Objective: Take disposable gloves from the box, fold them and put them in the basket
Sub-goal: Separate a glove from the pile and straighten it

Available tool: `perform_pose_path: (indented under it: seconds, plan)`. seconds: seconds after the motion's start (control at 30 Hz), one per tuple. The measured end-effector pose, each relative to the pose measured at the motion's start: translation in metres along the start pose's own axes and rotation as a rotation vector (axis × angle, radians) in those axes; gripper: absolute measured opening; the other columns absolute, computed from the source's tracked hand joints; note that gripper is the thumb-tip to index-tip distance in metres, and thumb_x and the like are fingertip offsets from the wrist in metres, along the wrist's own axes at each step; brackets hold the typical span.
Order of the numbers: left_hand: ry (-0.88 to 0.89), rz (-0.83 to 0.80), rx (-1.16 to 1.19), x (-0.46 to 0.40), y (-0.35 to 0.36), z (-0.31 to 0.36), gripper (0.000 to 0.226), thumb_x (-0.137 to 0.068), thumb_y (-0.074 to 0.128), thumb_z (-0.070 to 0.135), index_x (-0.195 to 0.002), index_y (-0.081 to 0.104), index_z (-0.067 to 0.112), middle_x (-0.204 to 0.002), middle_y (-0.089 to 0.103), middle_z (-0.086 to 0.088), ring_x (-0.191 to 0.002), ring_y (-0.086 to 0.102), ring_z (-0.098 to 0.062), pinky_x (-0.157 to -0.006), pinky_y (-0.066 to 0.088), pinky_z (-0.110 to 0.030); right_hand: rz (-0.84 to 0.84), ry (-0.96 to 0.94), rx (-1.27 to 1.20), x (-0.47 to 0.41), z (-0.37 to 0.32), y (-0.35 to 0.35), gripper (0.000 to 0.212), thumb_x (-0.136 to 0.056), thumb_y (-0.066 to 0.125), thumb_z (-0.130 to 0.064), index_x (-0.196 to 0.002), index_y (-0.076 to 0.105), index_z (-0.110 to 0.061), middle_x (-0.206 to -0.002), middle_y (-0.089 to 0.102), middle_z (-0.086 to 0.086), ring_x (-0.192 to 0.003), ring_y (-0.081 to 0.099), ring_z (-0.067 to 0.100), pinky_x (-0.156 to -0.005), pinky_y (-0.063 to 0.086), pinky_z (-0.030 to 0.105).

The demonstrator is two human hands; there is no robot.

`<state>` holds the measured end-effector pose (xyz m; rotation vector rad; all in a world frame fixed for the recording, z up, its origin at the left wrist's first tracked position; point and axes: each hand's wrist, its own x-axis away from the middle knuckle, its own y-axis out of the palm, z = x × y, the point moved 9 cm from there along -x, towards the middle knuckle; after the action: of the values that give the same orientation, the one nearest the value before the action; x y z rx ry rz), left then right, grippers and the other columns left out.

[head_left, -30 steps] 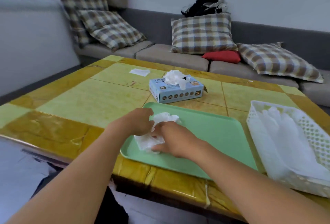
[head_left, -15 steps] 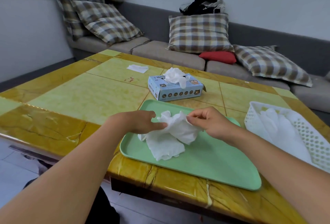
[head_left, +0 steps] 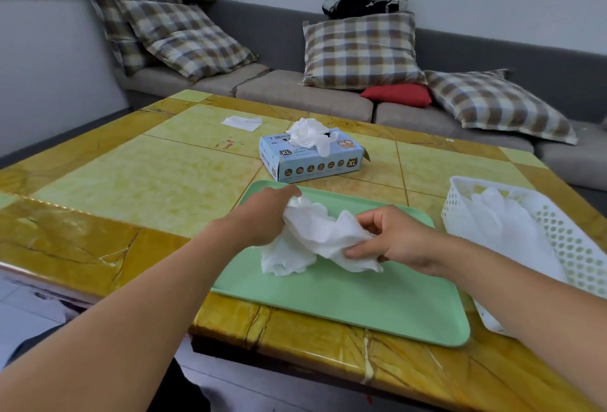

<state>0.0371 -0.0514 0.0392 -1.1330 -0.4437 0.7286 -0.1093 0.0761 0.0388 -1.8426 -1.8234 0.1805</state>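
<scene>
checked cushions (head_left: 361,50) on sofa (head_left: 295,89) (one red (head_left: 397,95)); perhaps paper (head_left: 242,122).

Both bare forearms extend forward from the lower frame edge. The left hand (head_left: 262,217) is palm-down, with curled fingers gripping one end of a white glove (head_left: 315,237). The right hand (head_left: 394,240) pinches the other end between thumb and fingers.

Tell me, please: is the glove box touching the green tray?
Apart. In the head view a strip of bare table shows between the glove box and the far rim of the green tray.
</scene>
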Motion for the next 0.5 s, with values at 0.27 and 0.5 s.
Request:
perform_pose_path:
  seconds: [0.27,0.5]
  plan:
    - [-0.146,0.133,-0.083,-0.011,-0.026,-0.034,0.044,-0.081,0.039,-0.004,-0.092,0.065,0.029,-0.101,0.066,-0.008,-0.085,0.061,-0.030,-0.064,0.046,-0.033,-0.089,-0.115,0.364,0.000,-0.003,0.018,0.015,-0.074,0.089,-0.016,-0.075,0.075,-0.018,-0.067,0.064,-0.011,-0.061,0.053,0.003,-0.060,0.041,0.021]
    - [-0.223,0.060,0.220,-0.010,-0.020,-0.033,0.048,-0.098,0.043,0.013,-0.145,0.045,0.016,-0.142,0.053,-0.012,-0.125,0.051,-0.031,-0.093,0.040,-0.034,0.177,0.015,-0.415,0.015,-0.006,-0.034,0.013,-0.094,0.066,-0.010,-0.104,0.073,-0.007,-0.094,0.077,0.008,-0.076,0.069,0.015,-0.064,0.056,0.027]
